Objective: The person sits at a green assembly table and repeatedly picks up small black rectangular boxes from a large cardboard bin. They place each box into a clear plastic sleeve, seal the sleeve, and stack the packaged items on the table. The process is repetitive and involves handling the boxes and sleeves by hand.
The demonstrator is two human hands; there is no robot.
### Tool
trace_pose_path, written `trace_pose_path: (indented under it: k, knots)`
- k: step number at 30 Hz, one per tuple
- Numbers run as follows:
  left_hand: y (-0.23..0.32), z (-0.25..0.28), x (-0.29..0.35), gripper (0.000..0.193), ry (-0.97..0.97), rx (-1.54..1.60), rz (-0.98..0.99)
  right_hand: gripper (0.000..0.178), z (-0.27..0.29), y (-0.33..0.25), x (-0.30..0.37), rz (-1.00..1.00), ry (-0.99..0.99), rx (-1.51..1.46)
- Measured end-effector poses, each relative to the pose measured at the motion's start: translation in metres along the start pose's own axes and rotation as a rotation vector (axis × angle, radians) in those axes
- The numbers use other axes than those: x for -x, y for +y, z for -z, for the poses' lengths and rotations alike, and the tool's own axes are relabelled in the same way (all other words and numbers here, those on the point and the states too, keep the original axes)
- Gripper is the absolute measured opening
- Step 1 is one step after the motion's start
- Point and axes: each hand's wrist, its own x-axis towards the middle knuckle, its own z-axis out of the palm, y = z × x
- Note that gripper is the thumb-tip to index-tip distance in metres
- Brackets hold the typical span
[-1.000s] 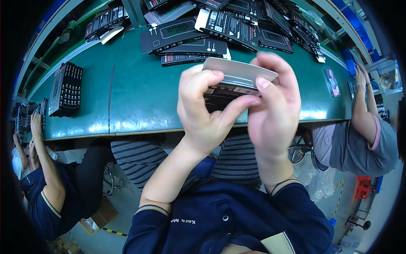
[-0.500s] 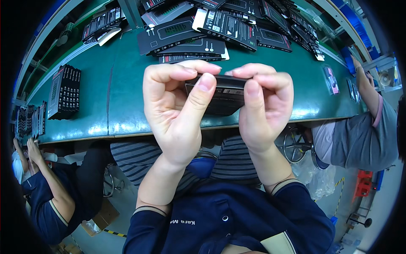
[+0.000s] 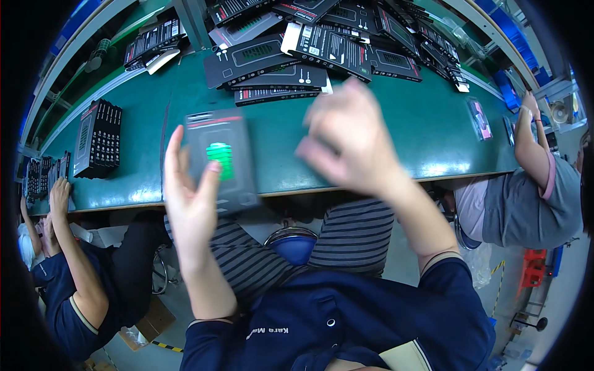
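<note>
My left hand [image 3: 193,207] grips a flat black cardboard box [image 3: 230,130] with a bright green graphic on its front. The thumb lies across that front face, and the fingers are along the left side and behind. The box is held up over the front edge of the green table, its printed face toward me. My right hand [image 3: 351,139] is off the box, over the table just in front of a heap of similar black boxes [image 3: 250,60]. Motion smears its fingers, so what they hold, if anything, does not show.
A neat stack of black boxes [image 3: 99,139] stands on the green table [image 3: 281,142] at left, with more boxes [image 3: 46,173] beyond. A small clear packet [image 3: 479,119] lies at right. Co-workers sit on both sides. A metal post [image 3: 193,25] rises at the back.
Both hands held the box edge-on at the middle. Now the left hand alone has it, further left and turned face up; the right hand has let go and moved slightly.
</note>
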Motion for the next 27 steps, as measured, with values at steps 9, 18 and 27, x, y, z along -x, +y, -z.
trace_pose_path:
  k: [9,18,27]
  knots:
    - [0.0,-0.034,-0.014,0.054,0.058,-0.964,-0.544,0.029,0.023,0.069,0.001,0.129,-0.002,0.631]
    - [-0.006,-0.094,0.018,0.068,-0.442,-1.074,-0.578,0.034,0.099,0.162,0.112,-0.329,0.287,0.703]
    - [0.006,-0.098,0.005,0.056,-0.376,-0.975,-0.561,0.037,0.125,0.14,0.153,-0.806,0.014,0.842]
